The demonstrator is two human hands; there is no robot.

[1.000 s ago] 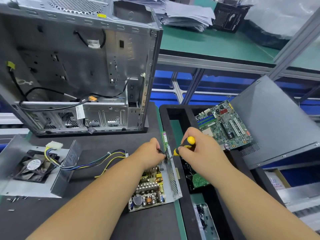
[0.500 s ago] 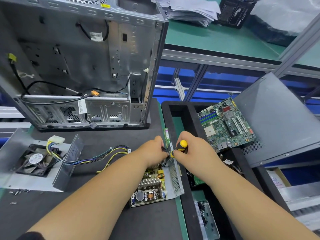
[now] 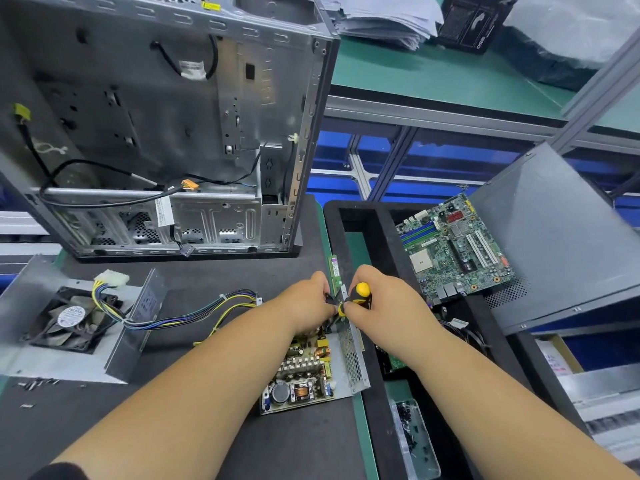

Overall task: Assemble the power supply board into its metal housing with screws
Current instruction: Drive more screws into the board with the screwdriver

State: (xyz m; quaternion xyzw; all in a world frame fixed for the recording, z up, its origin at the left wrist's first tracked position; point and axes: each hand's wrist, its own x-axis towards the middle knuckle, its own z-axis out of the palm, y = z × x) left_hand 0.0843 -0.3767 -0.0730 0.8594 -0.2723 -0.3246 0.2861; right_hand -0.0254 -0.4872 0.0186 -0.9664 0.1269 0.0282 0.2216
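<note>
Two hands meet over one power supply board (image 3: 304, 372) lying in its metal housing (image 3: 351, 362) on the dark mat (image 3: 207, 445); right hand (image 3: 384, 306) grips one yellow-black screwdriver (image 3: 358, 296); left hand (image 3: 308, 306) pinches something small, unclear; one computer case (image 3: 156, 126) stands behind; one motherboard (image 3: 453, 247) rests rightward.

open computer case (image 3: 166, 126) upright, rear-left | motherboard (image 3: 453, 247) in black tray (image 3: 367, 216) | paper stack (image 3: 384, 15) on shelf

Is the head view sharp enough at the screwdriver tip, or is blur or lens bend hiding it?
Head view: screwdriver handle sharp, its tip hidden between left hand and right hand; even light, no glare; wide-angle bend curves the computer case edges.
</note>
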